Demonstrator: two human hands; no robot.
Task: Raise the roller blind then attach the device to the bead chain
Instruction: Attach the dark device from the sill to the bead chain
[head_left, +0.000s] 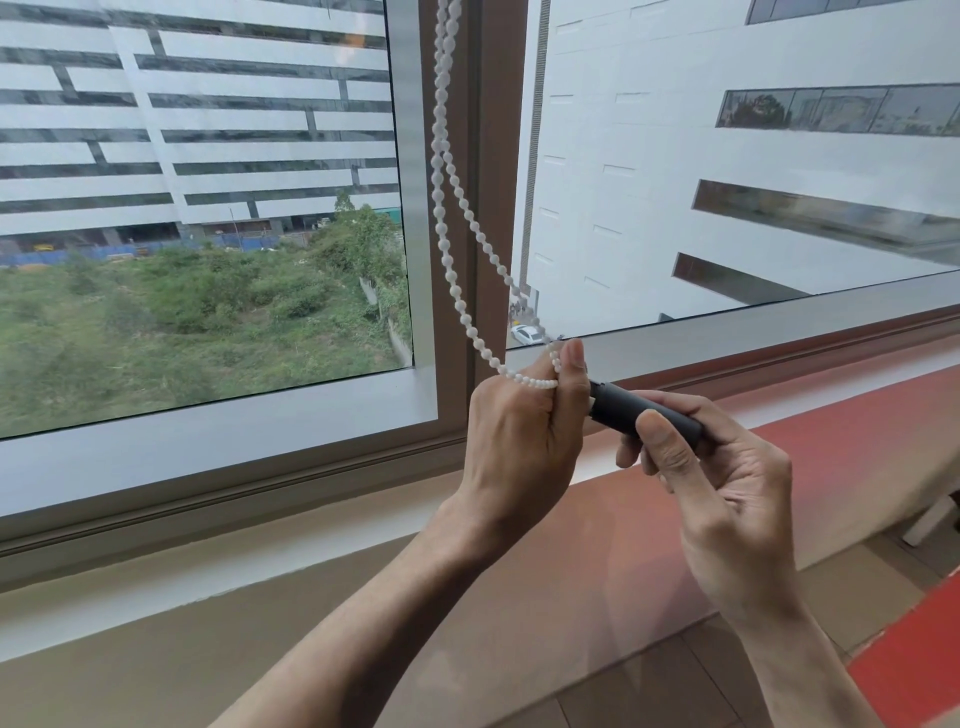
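Two hands are working one bead chain and one dark device at the window.

One white bead chain (445, 208) is hanging in two strands along the brown window frame (485, 156). The left hand (524, 431) is pinching its bottom loop between curled fingers (574, 364) and thumb. Just to its right, the right hand (727, 488) is gripping one dark cylindrical device (631, 410), fingers curled around it, above the windowsill (857, 415).

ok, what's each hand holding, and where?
Left hand pinches the bead chain at the bottom of its loop. Right hand grips the black device around its body.
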